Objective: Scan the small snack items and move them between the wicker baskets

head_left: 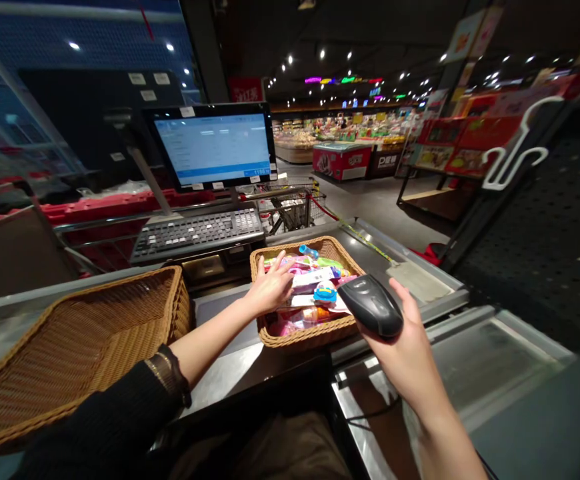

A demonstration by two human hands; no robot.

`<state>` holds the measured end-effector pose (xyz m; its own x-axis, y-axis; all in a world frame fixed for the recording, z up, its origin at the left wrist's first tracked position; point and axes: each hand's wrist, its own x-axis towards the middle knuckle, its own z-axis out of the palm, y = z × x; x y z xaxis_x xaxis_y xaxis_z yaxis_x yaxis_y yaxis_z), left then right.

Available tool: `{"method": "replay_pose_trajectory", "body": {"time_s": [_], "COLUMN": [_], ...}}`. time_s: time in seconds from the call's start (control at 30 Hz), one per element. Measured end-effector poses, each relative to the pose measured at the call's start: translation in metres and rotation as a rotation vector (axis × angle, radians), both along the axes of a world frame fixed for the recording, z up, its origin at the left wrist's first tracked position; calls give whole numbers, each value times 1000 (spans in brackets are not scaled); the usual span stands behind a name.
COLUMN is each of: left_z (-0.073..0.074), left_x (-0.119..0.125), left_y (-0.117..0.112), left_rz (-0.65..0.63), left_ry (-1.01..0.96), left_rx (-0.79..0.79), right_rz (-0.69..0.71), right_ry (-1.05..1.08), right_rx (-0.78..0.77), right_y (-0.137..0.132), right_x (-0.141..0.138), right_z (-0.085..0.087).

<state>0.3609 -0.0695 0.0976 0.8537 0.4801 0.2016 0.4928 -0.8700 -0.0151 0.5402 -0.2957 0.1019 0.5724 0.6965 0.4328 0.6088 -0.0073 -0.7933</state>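
My right hand (407, 347) is wrapped round a black barcode scanner (373, 305), held over the right side of a wicker basket (285, 341). Several colourful packaged items lie in that basket, among them a blue-topped pack (325, 292) and a white-labelled pack (313, 277). Over the basket's left side reaches my left hand (273, 287), its fingers spread and touching or just above the packages. I see nothing gripped in it.
A larger wicker basket (115, 340) stands at the left. Behind the counter are a keyboard (197, 231) and a lit monitor (215, 148). A metal-edged counter (457, 290) extends right, with a white hook (510, 150) above. A shopping cart (295, 207) is beyond.
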Motion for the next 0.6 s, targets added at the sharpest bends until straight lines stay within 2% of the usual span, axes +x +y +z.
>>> {"method": "replay_pose_trajectory", "body": {"time_s": [0.2, 0.37, 0.5, 0.6], "left_z": [-10, -9, -5, -7], "left_x": [-2, -6, -27, -56], "left_y": [-2, -9, -32, -62], "left_rz": [16, 55, 111, 133], "left_ry": [7, -42, -159, -225], "left_rx": [9, -23, -38, -82], "right_rz": [-22, -46, -79, -148], "right_ry": [101, 262, 364, 437], "right_rx": [21, 68, 78, 74], "right_y": [1, 4, 9, 18], "right_x": [0, -7, -8, 1], "right_z": [-1, 8, 6, -7]}}
